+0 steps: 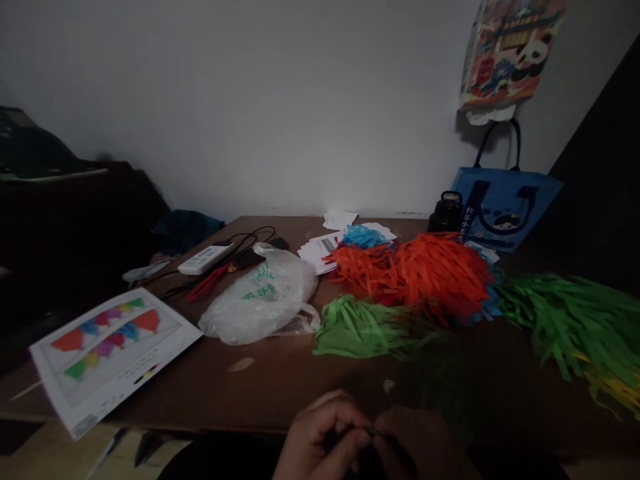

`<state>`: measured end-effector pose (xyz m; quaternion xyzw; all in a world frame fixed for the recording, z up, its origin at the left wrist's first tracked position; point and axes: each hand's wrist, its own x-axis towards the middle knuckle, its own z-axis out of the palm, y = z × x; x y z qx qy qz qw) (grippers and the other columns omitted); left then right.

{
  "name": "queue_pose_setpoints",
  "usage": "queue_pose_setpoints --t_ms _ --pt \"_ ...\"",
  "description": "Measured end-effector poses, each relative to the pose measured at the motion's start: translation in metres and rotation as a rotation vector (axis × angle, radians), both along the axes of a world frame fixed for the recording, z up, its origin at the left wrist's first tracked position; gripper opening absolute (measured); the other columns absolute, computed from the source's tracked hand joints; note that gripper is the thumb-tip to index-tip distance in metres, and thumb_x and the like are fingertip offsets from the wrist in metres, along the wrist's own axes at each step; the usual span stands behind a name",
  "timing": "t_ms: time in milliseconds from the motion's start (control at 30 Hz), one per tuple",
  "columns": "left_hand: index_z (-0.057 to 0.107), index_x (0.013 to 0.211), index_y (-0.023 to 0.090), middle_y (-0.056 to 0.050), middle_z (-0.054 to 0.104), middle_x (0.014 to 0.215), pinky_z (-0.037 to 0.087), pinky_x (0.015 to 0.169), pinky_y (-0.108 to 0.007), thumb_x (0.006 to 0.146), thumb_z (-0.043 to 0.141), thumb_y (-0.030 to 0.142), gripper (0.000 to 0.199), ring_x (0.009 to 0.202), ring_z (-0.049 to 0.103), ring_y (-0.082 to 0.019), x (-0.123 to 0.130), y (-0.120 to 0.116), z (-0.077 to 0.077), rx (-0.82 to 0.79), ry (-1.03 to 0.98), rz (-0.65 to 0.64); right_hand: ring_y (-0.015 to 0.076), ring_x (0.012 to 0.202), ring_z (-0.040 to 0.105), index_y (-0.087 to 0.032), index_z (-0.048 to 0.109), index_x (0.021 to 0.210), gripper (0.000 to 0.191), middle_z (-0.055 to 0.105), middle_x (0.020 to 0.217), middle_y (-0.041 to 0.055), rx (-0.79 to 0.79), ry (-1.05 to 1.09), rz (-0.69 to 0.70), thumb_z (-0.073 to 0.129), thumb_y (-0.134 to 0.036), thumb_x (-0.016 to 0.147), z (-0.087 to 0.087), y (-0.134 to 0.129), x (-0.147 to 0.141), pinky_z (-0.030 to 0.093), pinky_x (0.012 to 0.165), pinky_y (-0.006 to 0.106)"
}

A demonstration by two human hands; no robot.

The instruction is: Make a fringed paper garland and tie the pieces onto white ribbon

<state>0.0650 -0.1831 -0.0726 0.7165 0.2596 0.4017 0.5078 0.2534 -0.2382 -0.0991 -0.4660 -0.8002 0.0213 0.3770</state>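
Low in the head view, over the table's front edge, my left hand (325,437) is closed in a pinch. My right hand (420,440), dim and smeared, comes against it with its fingers closed too. Between the fingertips is a small dark bit (371,431), too blurred to name. Nearest beyond the hands lies a light green fringed tissue-paper bunch (357,327), with a faint dark green smear to its right. Behind it rest fluffy orange-red fringed paper bunches (440,273) and a blue one (364,235). Dark green fringed paper (580,323) spreads at the right, over some yellow strips (617,390).
A crumpled white plastic bag (267,293) lies mid-table, beside a white power strip (206,258) with cables. A printed sheet with coloured bunting (115,357) overhangs the left front edge. At the back right stand a black bottle (445,212) and a blue tote bag (505,207).
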Motion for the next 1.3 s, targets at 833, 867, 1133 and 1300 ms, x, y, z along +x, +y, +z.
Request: queue_pose_setpoints --t_ms 833,867,1133,1300 --pt "0.059 0.068 0.014 0.003 0.052 0.058 0.036 0.043 -0.015 0.077 0.066 0.062 0.049 0.042 0.045 -0.005 0.003 -0.002 -0.010 -0.443 0.022 -0.014 0.0118 0.061 0.065 -0.023 0.055 0.098 0.024 0.067 0.073 -0.0009 0.008 0.061 -0.007 0.035 -0.034 0.102 0.012 0.005 -0.005 0.050 0.058 0.017" --pt "0.058 0.069 0.014 0.003 0.053 0.057 0.035 0.043 -0.015 0.077 0.067 0.061 0.049 0.041 0.045 -0.005 0.003 -0.002 -0.011 -0.467 0.023 -0.003 0.0125 0.063 0.067 -0.022 0.055 0.103 0.026 0.069 0.075 0.0004 0.065 0.065 -0.009 0.033 -0.037 0.102 0.015 0.007 -0.007 0.051 0.058 0.018" --pt "0.053 0.063 0.016 0.005 0.053 0.052 0.032 0.037 -0.015 0.070 0.070 0.067 0.054 0.035 0.044 -0.004 0.005 -0.002 -0.017 -0.570 -0.047 -0.021 0.0105 0.059 0.067 -0.018 0.060 0.095 0.023 0.071 0.068 0.0018 0.330 0.063 0.044 0.038 -0.021 0.102 0.032 0.010 -0.011 0.053 0.058 0.018" --pt "0.058 0.070 0.015 0.006 0.051 0.049 0.035 0.039 -0.015 0.071 0.072 0.062 0.049 0.036 0.045 -0.005 0.005 0.000 -0.026 -0.579 -0.048 -0.060 0.0102 0.062 0.067 -0.019 0.059 0.102 0.021 0.072 0.073 0.0017 0.241 0.075 0.144 0.038 -0.021 0.102 0.024 0.009 -0.007 0.054 0.059 0.018"
